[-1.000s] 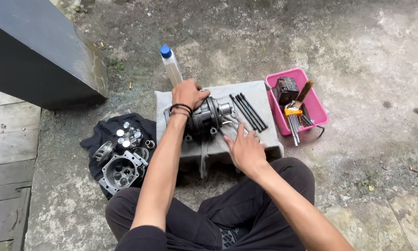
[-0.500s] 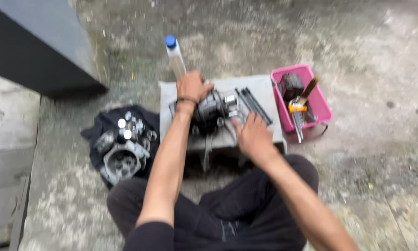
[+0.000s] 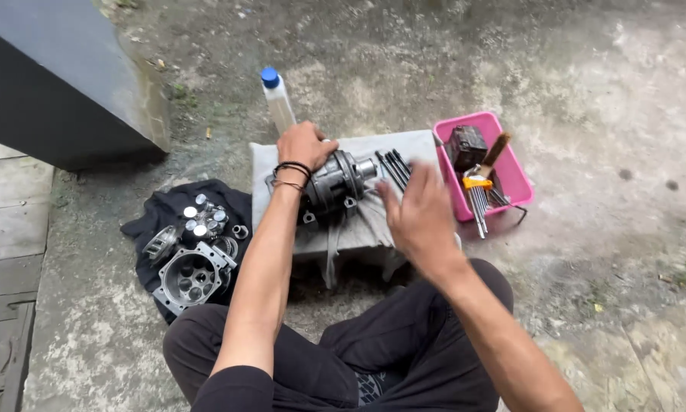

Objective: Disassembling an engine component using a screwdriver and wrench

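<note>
Gripping the top of the metal engine part (image 3: 335, 179) on the grey cloth (image 3: 358, 229) at frame centre, the left hand (image 3: 305, 145) clasps it while the right hand (image 3: 419, 214) hovers open, fingers spread, just right of it.

A pink tray (image 3: 517, 177) holds hex keys (image 3: 478, 206) and a brush (image 3: 495, 150). A clear bottle (image 3: 277, 101) with a blue cap stands behind the grey cloth (image 3: 358, 229). Metal engine parts (image 3: 190, 267) lie on a black cloth (image 3: 154, 221).

A grey metal engine part (image 3: 335, 181), rounded and ribbed, lies on its side just under the left hand (image 3: 305, 145). Its short shaft end points toward the right hand (image 3: 417, 214), hovering near.
</note>
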